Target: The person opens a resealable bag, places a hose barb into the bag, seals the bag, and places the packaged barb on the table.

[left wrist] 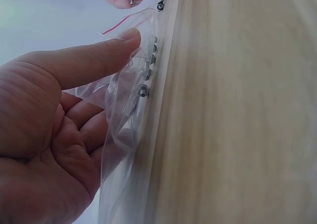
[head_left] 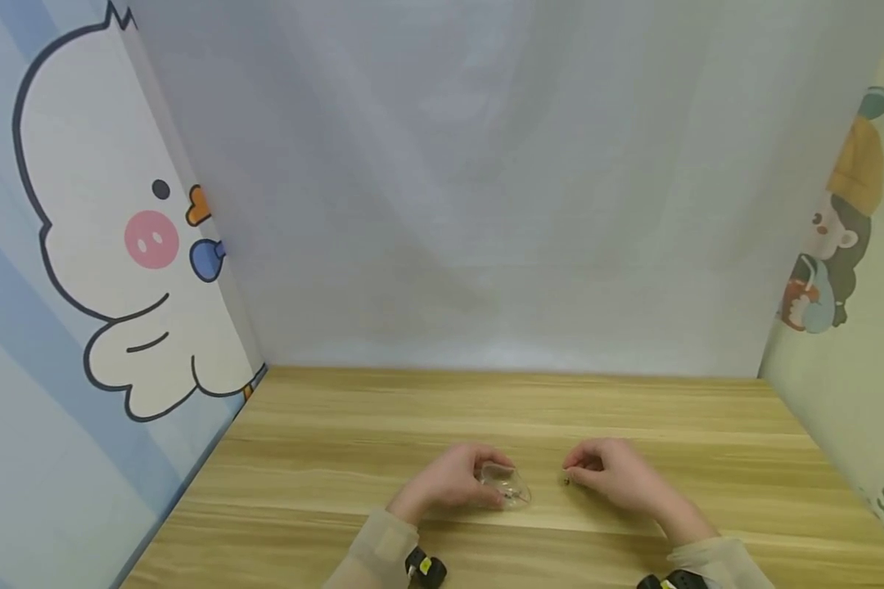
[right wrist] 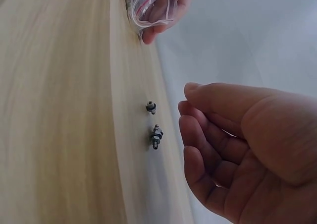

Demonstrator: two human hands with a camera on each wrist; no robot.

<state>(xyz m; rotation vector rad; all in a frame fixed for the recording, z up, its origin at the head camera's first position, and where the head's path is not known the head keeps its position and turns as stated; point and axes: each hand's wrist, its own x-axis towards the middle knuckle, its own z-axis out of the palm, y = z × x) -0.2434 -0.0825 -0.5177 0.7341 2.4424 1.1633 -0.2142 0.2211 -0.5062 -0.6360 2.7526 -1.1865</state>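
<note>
My left hand [head_left: 460, 478] holds a clear zip bag [head_left: 511, 491] with a red line at its mouth, the thumb over the film in the left wrist view. Several small dark metal fittings [left wrist: 143, 90] show through the plastic, low against the table. To the right, the fingers of my right hand [head_left: 619, 478] are curled in; at their tips the left wrist view shows a tiny metal piece [left wrist: 132, 2], its exact kind too small to tell. Beside that hand, a short fitting [right wrist: 151, 107] and a longer one [right wrist: 156, 137] lie on the wood.
The wood-grain table [head_left: 324, 442] carries both hands' work near its front. A pale grey curtain-like backdrop [head_left: 486, 204] rises behind its far edge. Printed side panels stand at left, with a white cartoon bird [head_left: 96, 229], and at right, with a cartoon figure [head_left: 828, 237].
</note>
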